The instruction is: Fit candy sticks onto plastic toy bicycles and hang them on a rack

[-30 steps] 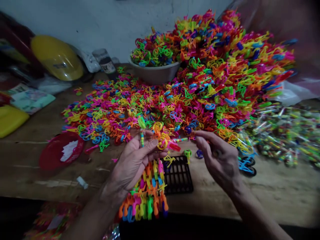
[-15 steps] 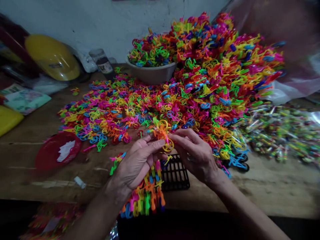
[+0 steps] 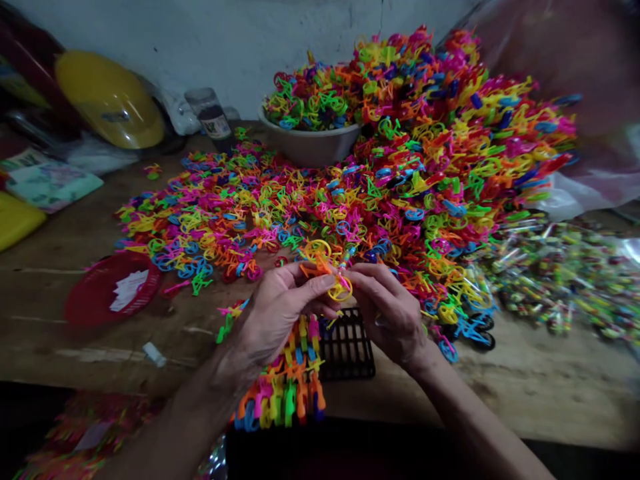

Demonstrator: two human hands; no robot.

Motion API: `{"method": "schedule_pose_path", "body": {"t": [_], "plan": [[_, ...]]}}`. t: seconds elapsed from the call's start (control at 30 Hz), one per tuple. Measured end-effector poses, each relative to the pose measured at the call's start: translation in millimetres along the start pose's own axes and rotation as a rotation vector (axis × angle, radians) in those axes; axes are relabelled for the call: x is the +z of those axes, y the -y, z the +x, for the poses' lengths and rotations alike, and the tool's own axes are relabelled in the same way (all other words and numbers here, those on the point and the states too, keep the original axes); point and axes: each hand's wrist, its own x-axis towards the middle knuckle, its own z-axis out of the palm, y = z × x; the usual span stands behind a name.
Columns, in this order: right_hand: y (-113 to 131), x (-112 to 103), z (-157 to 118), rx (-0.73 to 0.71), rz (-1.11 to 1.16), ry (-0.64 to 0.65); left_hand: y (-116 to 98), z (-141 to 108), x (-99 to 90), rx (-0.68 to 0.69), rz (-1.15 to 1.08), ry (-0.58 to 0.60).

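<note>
A small plastic toy bicycle (image 3: 320, 265), orange with yellow wheels, is held up between my two hands. My left hand (image 3: 280, 303) is closed, its thumb and fingers pinching the toy bicycle's frame. On the other side, the fingertips of my right hand (image 3: 387, 310) are pressed together at its front part, by a yellow wheel and a little pink piece. Below my hands lies a black slotted rack (image 3: 349, 343), with rows of assembled colourful toy pieces (image 3: 285, 393) along its left side, partly covered by my left wrist.
Colourful plastic toy parts (image 3: 400, 173) are heaped behind my hands, around a full bowl (image 3: 310, 143). Small clear tubes (image 3: 545, 273) lie in a pile at right. A red dish (image 3: 87, 300) with paper slips, a jar (image 3: 213, 117) and a yellow helmet (image 3: 110, 100) stand at left.
The toy bicycle has turned a little in my fingers, and a small blue-green banded piece now shows above its front. My head view has shifted slightly.
</note>
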Motion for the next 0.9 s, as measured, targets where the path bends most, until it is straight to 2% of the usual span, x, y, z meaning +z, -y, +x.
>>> {"method": "schedule_pose_path", "body": {"t": [0.2, 0.43, 0.53, 0.67, 0.9], "plan": [[1.4, 0.3, -2.1, -0.076, -0.069, -0.069, -3.1, -1.4, -2.8, 0.039, 0.072, 0.055], [8.2, -3.5, -6.2, -0.028, -0.115, -0.196, -0.8, -4.7, 0.3, 0.046, 0.051, 0.110], [9.9, -3.9, -5.3, 0.076, -0.027, -0.129, -1.6, -4.4, -1.2, 0.054, 0.163, 0.103], [6.8, -3.4, -4.2, 0.210, 0.230, -0.013, -2.0, -5.0, -5.6, -0.005, 0.234, 0.143], [-6.3, -13.8, 2.9, 0.278, 0.546, 0.232, -5.6, -1.8, -21.9, -0.143, 0.255, 0.341]]}}
